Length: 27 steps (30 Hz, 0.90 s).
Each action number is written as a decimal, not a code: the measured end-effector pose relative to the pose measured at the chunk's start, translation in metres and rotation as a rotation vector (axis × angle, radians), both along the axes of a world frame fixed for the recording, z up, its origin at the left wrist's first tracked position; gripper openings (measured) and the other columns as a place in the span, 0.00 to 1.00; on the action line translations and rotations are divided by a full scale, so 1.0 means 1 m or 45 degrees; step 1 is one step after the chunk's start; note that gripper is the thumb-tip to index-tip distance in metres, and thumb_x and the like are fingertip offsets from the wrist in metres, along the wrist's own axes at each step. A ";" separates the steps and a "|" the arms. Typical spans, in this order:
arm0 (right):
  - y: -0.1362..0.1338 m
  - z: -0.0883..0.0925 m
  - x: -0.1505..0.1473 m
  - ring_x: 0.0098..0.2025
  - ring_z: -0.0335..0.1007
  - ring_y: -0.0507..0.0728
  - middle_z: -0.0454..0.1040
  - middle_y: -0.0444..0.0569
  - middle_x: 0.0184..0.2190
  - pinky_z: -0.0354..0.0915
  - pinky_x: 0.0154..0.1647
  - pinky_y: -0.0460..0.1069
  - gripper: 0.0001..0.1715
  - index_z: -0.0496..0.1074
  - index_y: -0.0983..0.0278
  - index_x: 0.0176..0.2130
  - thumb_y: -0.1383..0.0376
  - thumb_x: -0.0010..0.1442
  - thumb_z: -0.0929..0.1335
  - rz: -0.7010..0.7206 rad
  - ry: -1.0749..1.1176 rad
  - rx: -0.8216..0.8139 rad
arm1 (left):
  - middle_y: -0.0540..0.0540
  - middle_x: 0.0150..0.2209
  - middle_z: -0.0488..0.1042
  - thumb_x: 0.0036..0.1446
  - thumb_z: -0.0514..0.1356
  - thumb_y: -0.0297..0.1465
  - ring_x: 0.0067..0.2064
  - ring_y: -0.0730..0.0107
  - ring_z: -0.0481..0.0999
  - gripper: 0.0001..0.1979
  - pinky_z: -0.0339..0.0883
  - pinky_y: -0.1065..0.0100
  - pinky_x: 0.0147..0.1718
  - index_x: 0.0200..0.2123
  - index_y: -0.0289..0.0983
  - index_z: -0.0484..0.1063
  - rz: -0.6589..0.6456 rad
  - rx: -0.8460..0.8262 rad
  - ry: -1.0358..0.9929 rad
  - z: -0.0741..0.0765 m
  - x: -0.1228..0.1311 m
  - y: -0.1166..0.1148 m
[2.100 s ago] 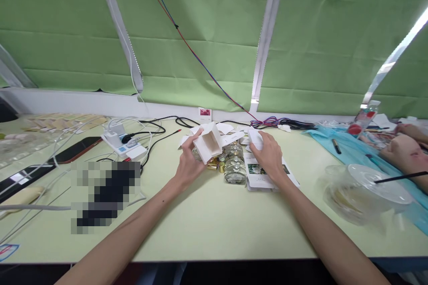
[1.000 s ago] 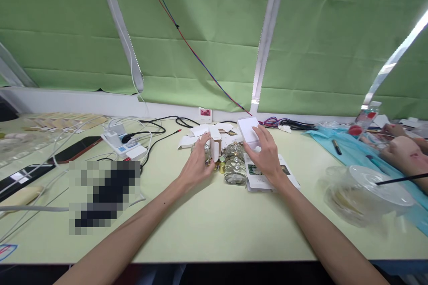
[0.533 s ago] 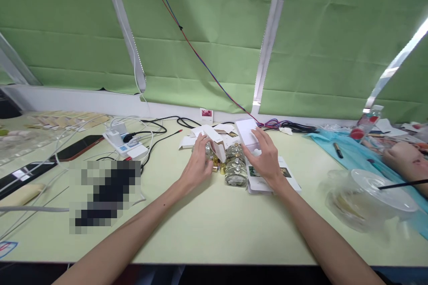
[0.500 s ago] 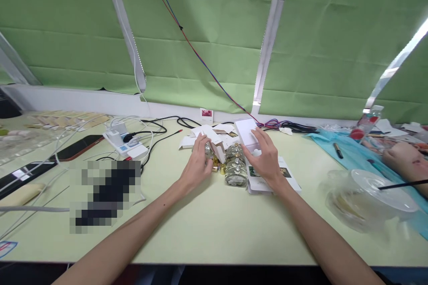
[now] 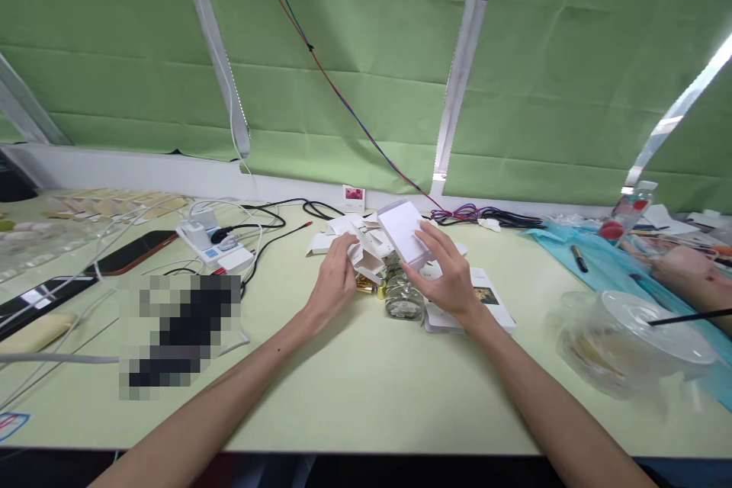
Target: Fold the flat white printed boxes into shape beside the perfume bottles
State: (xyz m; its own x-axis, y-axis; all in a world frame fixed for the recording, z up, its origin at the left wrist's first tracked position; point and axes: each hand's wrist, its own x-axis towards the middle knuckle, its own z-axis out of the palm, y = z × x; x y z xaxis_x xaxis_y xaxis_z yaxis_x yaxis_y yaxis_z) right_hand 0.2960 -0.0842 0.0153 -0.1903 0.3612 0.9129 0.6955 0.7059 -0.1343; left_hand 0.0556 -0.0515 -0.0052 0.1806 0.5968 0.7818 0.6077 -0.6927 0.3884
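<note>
My left hand (image 5: 332, 280) grips a small white carton (image 5: 367, 253) whose open end faces toward me. In my right hand (image 5: 444, 269), fingers closed on its side, a white box (image 5: 405, 235) is held tilted just right of the carton. Below both lie several clear glass bottles (image 5: 405, 299), partly covered by the boxes, with gold caps (image 5: 374, 287) at their left. Under my right wrist, flat white printed cartons (image 5: 496, 300) rest on the table. More white cartons (image 5: 321, 243) lie behind my left hand.
A power strip (image 5: 220, 248) with cables and phones (image 5: 134, 252) are on the left. At the right stand a lidded plastic container (image 5: 634, 343) with a black straw and a bottle (image 5: 636, 206), near a blue sheet (image 5: 552, 244) bearing a pen (image 5: 579, 258). A small picture card (image 5: 354, 197) stands behind.
My right hand has moved the white box left, closer to the carton and over the bottles. The carton in my left hand has turned so its open end shows.
</note>
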 end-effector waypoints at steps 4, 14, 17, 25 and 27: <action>0.001 -0.001 0.002 0.68 0.67 0.67 0.70 0.60 0.65 0.70 0.65 0.66 0.31 0.67 0.59 0.64 0.58 0.65 0.72 0.066 -0.045 -0.012 | 0.40 0.55 0.78 0.64 0.48 0.25 0.55 0.55 0.79 0.20 0.74 0.54 0.53 0.55 0.40 0.70 0.009 -0.092 -0.090 0.005 0.001 -0.004; -0.004 0.000 0.002 0.71 0.62 0.68 0.66 0.61 0.68 0.69 0.66 0.68 0.33 0.64 0.58 0.67 0.59 0.66 0.72 0.166 -0.193 -0.037 | 0.39 0.57 0.76 0.71 0.53 0.43 0.62 0.55 0.75 0.18 0.71 0.53 0.59 0.56 0.40 0.68 -0.064 -0.153 -0.299 0.013 0.004 -0.016; -0.005 0.001 0.001 0.72 0.61 0.67 0.66 0.61 0.68 0.68 0.66 0.68 0.34 0.63 0.57 0.68 0.60 0.67 0.72 0.203 -0.231 -0.032 | 0.39 0.59 0.75 0.70 0.56 0.42 0.64 0.57 0.74 0.17 0.69 0.54 0.62 0.56 0.40 0.68 -0.143 -0.122 -0.376 0.012 0.004 -0.015; -0.006 0.002 -0.004 0.73 0.57 0.67 0.63 0.62 0.70 0.67 0.67 0.68 0.38 0.60 0.57 0.70 0.63 0.66 0.72 0.329 -0.290 0.043 | 0.37 0.58 0.76 0.67 0.60 0.44 0.61 0.55 0.76 0.17 0.72 0.53 0.59 0.51 0.39 0.68 -0.199 -0.134 -0.470 0.009 0.004 -0.013; -0.007 0.002 -0.005 0.73 0.57 0.67 0.63 0.63 0.70 0.67 0.68 0.68 0.39 0.60 0.58 0.70 0.63 0.66 0.73 0.353 -0.282 0.050 | 0.38 0.55 0.77 0.67 0.61 0.44 0.59 0.56 0.77 0.17 0.74 0.53 0.58 0.50 0.39 0.68 -0.219 -0.149 -0.497 0.008 0.005 -0.012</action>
